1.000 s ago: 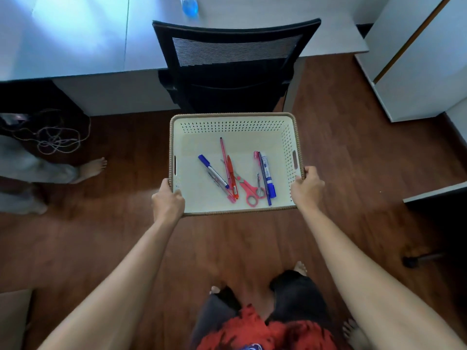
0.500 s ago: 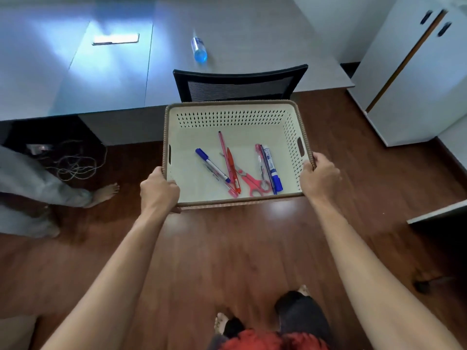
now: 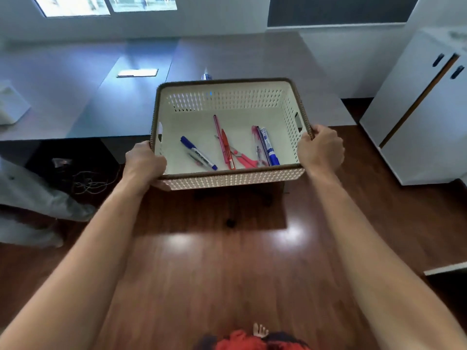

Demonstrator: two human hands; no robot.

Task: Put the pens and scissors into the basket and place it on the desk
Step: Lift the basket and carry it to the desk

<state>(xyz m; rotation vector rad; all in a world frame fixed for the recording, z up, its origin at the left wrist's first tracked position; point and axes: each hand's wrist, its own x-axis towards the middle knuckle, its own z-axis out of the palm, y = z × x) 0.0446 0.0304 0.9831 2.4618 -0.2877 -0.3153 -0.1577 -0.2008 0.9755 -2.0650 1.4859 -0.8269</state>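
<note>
I hold a cream perforated basket (image 3: 227,99) with a brown woven rim in the air, over the front edge of the grey desk (image 3: 247,59). My left hand (image 3: 145,164) grips its near left corner and my right hand (image 3: 321,147) grips its right rim. Inside lie a blue marker (image 3: 198,152), red pens (image 3: 223,145), pink scissors (image 3: 243,159) and a second blue marker (image 3: 269,146) beside a thin pen. The basket tilts slightly toward me.
A small bottle (image 3: 206,75) stands on the desk just behind the basket, and a flat white item (image 3: 137,72) lies farther left. A white cabinet (image 3: 419,117) stands at the right. Another person's legs (image 3: 38,198) and loose cables (image 3: 88,183) are at the left on the wooden floor.
I have lifted the basket higher and carried it forward to the desk edge. The view has tilted up, and the black chair is now hidden behind the basket.
</note>
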